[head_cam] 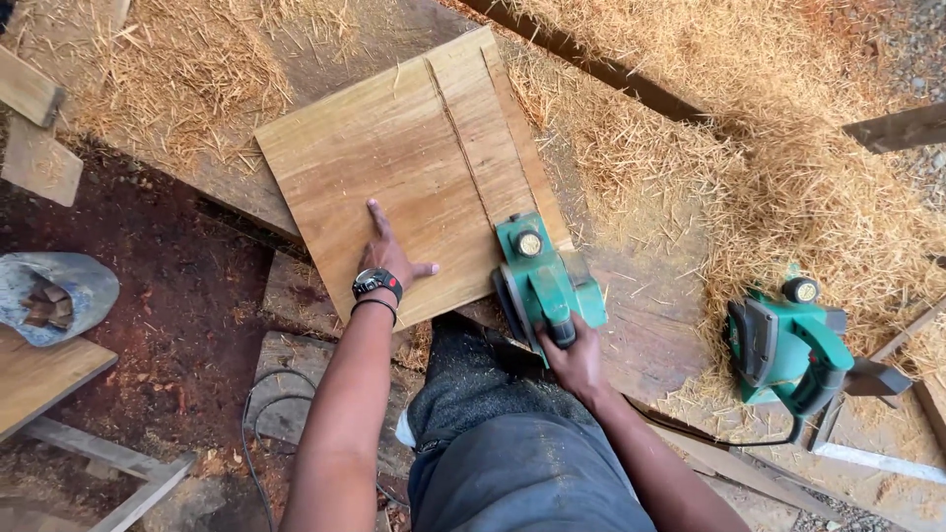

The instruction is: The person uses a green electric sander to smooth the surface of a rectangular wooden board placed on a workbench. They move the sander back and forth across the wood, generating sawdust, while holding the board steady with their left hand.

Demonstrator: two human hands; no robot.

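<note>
On a low bench strewn with shavings lies a flat, square wooden panel (414, 167), pale brown with fine grain and a dark seam running along its right part. At the panel's near right corner sits a green electric planer (545, 281), blocky plastic with a round yellow-faced knob on its front. The right hand (574, 362) wraps its fingers tightly around the planer's rear handle. The left hand (387, 258) rests flat on the panel just left of the planer, fingers pressed together and pointing away, thumb spread out toward the tool; a black watch (376, 284) circles the wrist.

The thumb lies near the planer, so a sideways kick of the tool could likely reach it. The panel looks unclamped, held only by the palm and perhaps a knee (463, 369), so it may shift or skid under the cut. A dark cord (258, 433) loops on the ground by the legs and could snag.

Outward, a second green planer (783, 347) lies on its side to the right, amid deep drifts of straw-coloured, stringy shavings (788, 187). Red-brown earth (177, 296) shows at left, with offcut boards and a grey bowl (54, 296) of small wood blocks.
</note>
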